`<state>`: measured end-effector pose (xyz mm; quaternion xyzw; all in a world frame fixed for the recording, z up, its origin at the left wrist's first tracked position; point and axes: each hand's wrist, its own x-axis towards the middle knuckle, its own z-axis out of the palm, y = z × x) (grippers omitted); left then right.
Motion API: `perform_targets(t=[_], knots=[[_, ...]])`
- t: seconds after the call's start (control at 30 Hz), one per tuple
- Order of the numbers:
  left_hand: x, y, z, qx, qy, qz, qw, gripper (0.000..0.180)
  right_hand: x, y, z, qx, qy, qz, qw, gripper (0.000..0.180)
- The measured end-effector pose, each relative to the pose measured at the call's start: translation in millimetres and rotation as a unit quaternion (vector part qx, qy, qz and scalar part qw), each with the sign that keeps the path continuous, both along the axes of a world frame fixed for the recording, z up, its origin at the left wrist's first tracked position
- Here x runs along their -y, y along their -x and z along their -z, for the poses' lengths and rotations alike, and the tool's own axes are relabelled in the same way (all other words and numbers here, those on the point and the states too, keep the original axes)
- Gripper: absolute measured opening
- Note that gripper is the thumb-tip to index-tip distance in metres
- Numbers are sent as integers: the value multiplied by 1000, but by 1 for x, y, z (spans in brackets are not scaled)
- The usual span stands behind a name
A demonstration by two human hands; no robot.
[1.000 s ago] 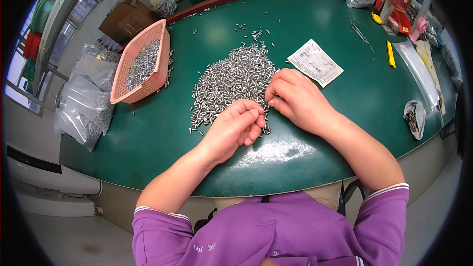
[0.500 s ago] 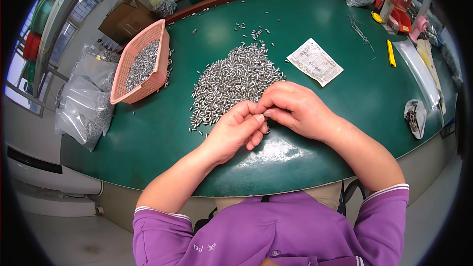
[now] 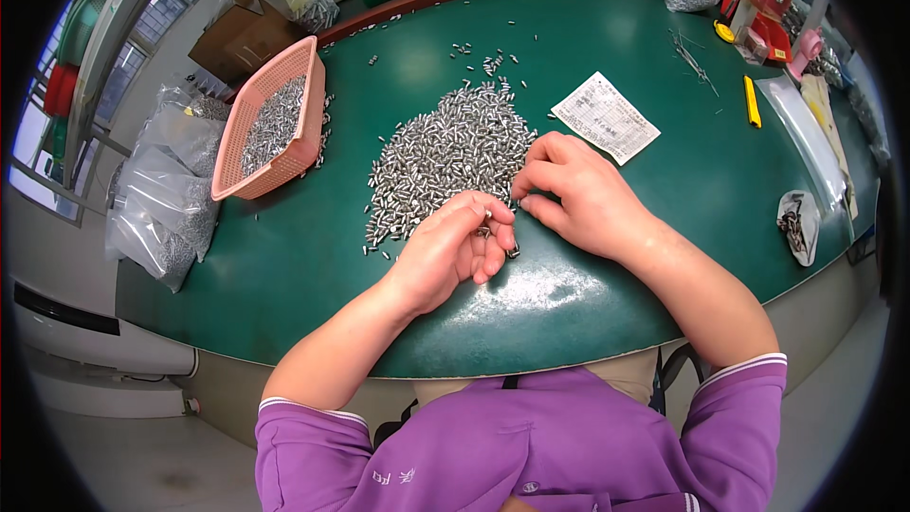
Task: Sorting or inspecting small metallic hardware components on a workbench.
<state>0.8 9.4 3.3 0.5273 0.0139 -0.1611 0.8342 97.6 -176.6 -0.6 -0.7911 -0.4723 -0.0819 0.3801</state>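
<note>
A heap of small silver metal pins (image 3: 436, 156), short and capsule-shaped, lies mid-table. Along its near right edge my left hand (image 3: 445, 251) is curled with the palm partly up. A small silver piece shows at its thumb and forefinger tips, and a few more seem to lie inside the bent fingers. Just to the right, my right hand (image 3: 583, 194) reaches to the heap's edge, thumb and fingertips drawn together. Whatever those fingertips hold, if anything, is too small to make out. The two hands are slightly apart.
A pink plastic basket (image 3: 313, 104) of similar pins stands left, beside filled clear bags (image 3: 166, 209). Right of the heap lies a printed paper slip (image 3: 607, 118). Farther right are a yellow cutter knife (image 3: 752, 101), thin wires (image 3: 697, 64) and a small white pouch (image 3: 799, 228).
My right hand has drawn away from the left fingertips, shifting slightly right and up toward the heap's edge. The left hand stays nearly in place, its fingers a little looser.
</note>
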Motion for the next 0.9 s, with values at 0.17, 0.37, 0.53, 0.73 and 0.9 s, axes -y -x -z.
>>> perform_targets(t=[0.17, 0.37, 0.53, 0.73, 0.9], knots=[[-1, -2, 3, -7, 14, -31, 999, 24, -2, 2, 3, 13, 35, -21, 999, 9], [-2, -3, 1, -19, -15, -38, 999, 17, -7, 3, 9, 46, 37, -19, 998, 13], [1, -1, -3, -16, -47, -53, 997, 15, -5, 5, 0, -52, -30, -11, 998, 9], [4, 0, -3, -26, -6, -29, 999, 17, -7, 8, -3, -115, -86, -81, 986, 10], [1, -2, 0, -18, -12, -23, 999, 15, -6, 8, -6, -112, -89, -79, 987, 11]])
